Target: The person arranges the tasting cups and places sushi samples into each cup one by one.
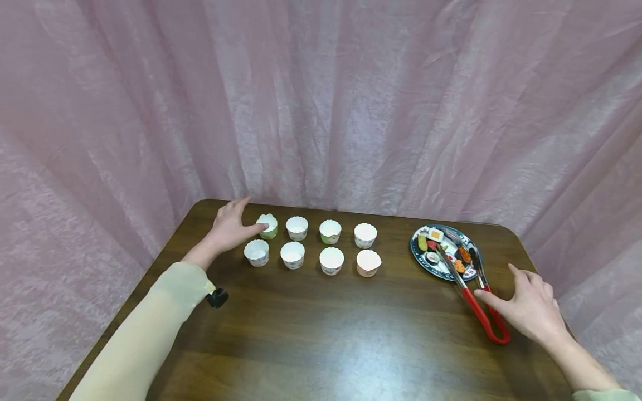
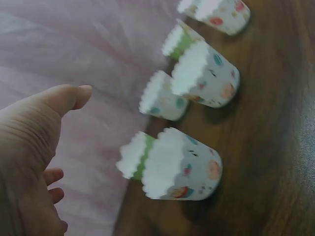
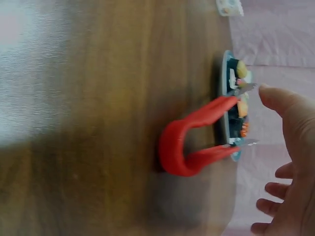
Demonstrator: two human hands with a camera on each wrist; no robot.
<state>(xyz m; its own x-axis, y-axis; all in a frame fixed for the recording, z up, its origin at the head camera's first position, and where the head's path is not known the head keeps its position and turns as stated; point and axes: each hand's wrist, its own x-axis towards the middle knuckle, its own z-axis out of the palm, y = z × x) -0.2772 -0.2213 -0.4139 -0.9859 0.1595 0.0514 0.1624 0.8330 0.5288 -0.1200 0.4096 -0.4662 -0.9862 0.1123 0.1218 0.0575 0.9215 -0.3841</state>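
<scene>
My left hand [image 1: 232,225] is at the back left of the table, thumb and fingers spread, holding nothing. Nearest to it are a green paper baking cup [image 1: 270,233] and a white patterned baking cup [image 1: 257,254]; in the left wrist view the thumb is apart from the patterned cup [image 2: 197,172]. On the right, my right hand [image 1: 534,306] hovers beside red-handled tongs [image 1: 476,309] with nothing in its fingers. The tongs' metal arms lie spread across a blue-rimmed plate [image 1: 425,268] of small sushi pieces. Their red bend [image 3: 172,147] rests towards the table's front.
Several paper cups [image 1: 331,262] stand in two rows along the back of the brown wooden table [image 1: 321,334]. Pink curtains [image 1: 321,111] hang behind it and at both sides. A small black object [image 1: 217,298] shows by the left sleeve [image 1: 145,328].
</scene>
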